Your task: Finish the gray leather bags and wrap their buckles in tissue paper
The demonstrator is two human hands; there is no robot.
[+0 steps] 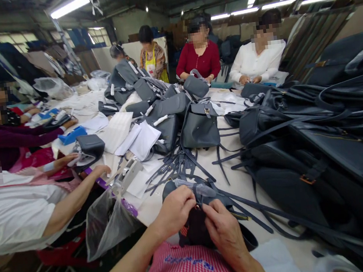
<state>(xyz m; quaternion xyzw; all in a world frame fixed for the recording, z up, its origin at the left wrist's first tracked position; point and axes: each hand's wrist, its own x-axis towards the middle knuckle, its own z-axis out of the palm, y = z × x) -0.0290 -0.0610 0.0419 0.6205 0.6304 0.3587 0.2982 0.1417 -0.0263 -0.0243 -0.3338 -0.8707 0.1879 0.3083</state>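
A dark leather bag (198, 232) lies against my checked apron at the table's near edge. My left hand (178, 206) is closed over its upper side, thumb and fingertips pinched at a narrow strap. Just to the right, my right hand (223, 224) pinches the same strap area, its fingers curled. A small metal buckle (197, 206) shows between the fingertips; its fastening is too small to make out. Clear plastic wrap (201, 189) sits right beyond my hands. Loose dark straps (250, 209) trail off to the right of the bag.
Large dark bags (292, 179) are heaped on the right. A finished-looking backpack (200, 127) stands ahead, with more bags behind it. A tape dispenser (129, 173) and a hanging plastic bag (107, 218) are at the left edge. Co-workers sit left and across the table.
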